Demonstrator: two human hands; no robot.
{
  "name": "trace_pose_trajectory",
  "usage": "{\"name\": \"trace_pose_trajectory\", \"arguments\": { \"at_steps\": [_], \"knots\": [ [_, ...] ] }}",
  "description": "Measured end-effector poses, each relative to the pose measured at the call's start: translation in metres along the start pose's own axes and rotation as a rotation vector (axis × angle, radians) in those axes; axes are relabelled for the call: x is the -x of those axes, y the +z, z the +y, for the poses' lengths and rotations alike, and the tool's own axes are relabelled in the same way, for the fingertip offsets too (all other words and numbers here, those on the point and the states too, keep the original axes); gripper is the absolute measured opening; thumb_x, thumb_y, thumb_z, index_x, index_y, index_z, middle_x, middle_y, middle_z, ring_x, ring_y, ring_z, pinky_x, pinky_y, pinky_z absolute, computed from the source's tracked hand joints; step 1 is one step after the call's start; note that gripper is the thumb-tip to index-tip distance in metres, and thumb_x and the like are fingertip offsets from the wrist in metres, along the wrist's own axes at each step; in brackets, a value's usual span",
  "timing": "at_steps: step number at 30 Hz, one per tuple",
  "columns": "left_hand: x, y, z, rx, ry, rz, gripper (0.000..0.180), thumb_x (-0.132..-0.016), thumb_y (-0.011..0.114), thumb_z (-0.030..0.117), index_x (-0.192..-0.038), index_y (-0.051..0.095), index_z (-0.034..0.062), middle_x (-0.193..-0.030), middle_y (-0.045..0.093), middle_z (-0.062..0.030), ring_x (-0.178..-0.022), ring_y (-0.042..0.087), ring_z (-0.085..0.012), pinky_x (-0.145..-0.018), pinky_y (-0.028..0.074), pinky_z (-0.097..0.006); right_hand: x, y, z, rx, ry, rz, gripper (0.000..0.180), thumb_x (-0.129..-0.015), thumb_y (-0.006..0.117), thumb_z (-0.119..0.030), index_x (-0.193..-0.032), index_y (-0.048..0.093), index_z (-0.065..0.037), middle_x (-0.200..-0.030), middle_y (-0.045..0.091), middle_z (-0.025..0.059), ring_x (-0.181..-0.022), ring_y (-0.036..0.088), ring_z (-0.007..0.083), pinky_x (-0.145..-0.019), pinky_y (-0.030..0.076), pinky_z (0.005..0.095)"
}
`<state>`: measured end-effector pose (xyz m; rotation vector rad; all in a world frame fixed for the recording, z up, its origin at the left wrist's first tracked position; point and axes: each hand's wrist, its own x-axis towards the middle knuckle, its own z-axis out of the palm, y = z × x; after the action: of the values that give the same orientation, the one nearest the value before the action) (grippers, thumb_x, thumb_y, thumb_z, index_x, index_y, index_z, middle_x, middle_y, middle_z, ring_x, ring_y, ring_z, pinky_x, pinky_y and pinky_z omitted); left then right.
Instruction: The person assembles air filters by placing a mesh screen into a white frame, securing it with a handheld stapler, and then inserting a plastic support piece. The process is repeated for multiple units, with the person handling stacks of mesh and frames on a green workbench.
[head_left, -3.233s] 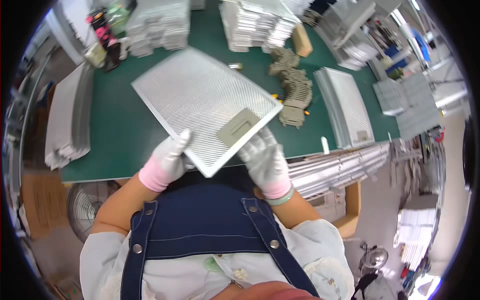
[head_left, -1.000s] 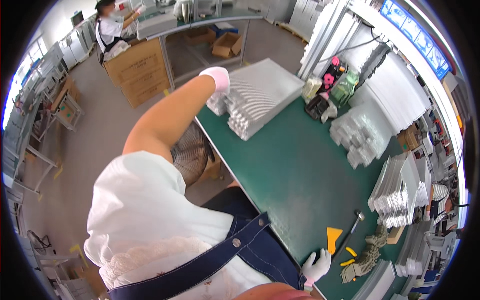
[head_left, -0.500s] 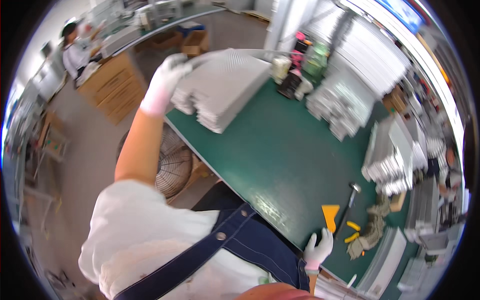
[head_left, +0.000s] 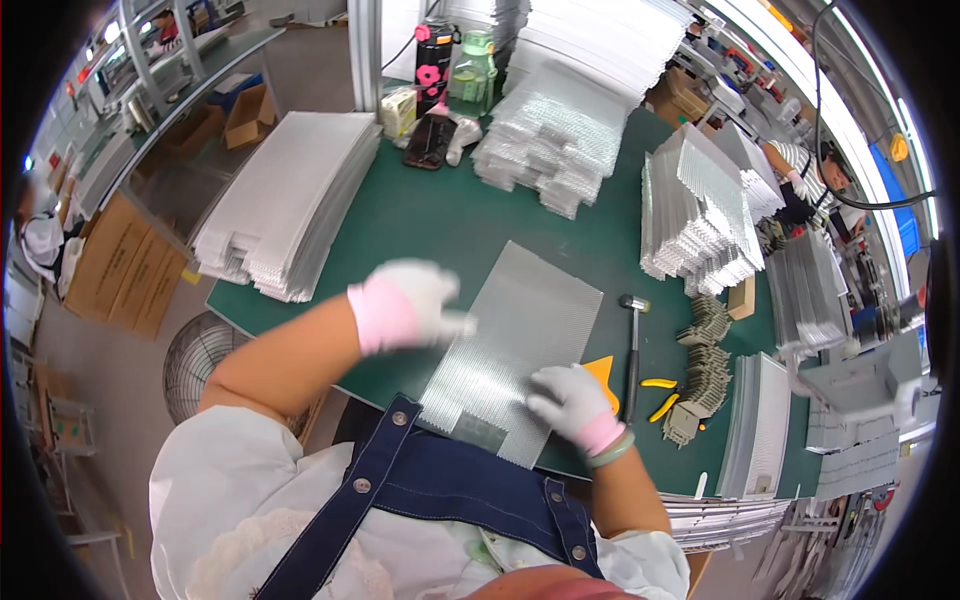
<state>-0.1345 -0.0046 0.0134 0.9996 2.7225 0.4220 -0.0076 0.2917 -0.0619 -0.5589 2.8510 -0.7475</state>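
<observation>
A ribbed silvery sheet [head_left: 515, 315] with a notch in its near end lies slantwise on the green table in front of me. Over its left edge is my white-gloved left hand [head_left: 415, 305], blurred by motion, its fingers apart and nothing seen in them. My right hand [head_left: 572, 400], also gloved, rests on the sheet's right side with loosely stretched fingers. Beside that hand lies a yellow scraper [head_left: 600, 380], partly hidden by it. To the right are a hammer [head_left: 633, 350] and yellow-handled pliers [head_left: 662, 397].
A tall stack of sheets [head_left: 290, 190] stands at the left, with more wrapped stacks [head_left: 555, 135] behind and ribbed stacks [head_left: 695, 215] at the right. Grey clip-like parts [head_left: 705, 370] lie in a row. Bottles [head_left: 472, 75] and a phone [head_left: 430, 142] stand or lie at the back.
My left hand has come from the far edge of the left stack to the table before me, where a sheet now lies. My right hand has moved onto it. The view has turned.
</observation>
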Motion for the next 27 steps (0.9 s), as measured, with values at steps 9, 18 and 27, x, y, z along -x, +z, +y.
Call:
{"name": "trace_pose_trajectory", "arguments": {
  "at_steps": [9,18,27],
  "knots": [
    [-0.267,-0.058,-0.101,-0.027,-0.386,0.744,0.059,-0.089,0.052,0.053,-0.115,0.065,0.0021,-0.115,0.065,-0.0229,-0.109,0.062,-0.0385,-0.097,0.047,-0.047,-0.266,-0.141,0.115,-0.112,0.198,0.926,0.073,-0.094,0.058,-0.041,-0.143,0.036,0.009,-0.141,0.047,0.0299,-0.134,0.044,0.039,-0.113,0.032,0.0398],
    [-0.288,-0.097,-0.074,0.237,-0.434,0.627,0.065,-0.085,0.053,0.057,-0.115,0.066,0.0005,-0.12,0.065,-0.0221,-0.116,0.061,-0.0343,-0.1,0.047,-0.043,-0.3,-0.156,0.123,0.062,0.295,0.923,0.073,-0.096,0.048,-0.042,-0.147,0.033,0.008,-0.149,0.033,0.0354,-0.14,0.032,0.045,-0.118,0.025,0.044],
    [-0.288,-0.118,-0.081,0.88,0.133,1.036,0.056,-0.085,0.067,0.021,-0.134,0.053,-0.0012,-0.119,0.065,-0.0188,-0.11,0.064,-0.0258,-0.095,0.05,-0.034,-0.293,-0.188,0.081,-0.481,-0.289,1.084,0.063,-0.09,0.061,-0.003,-0.148,0.035,0.004,-0.155,0.034,0.0213,-0.143,0.035,0.0285,-0.118,0.027,0.0365]
  ]
}}
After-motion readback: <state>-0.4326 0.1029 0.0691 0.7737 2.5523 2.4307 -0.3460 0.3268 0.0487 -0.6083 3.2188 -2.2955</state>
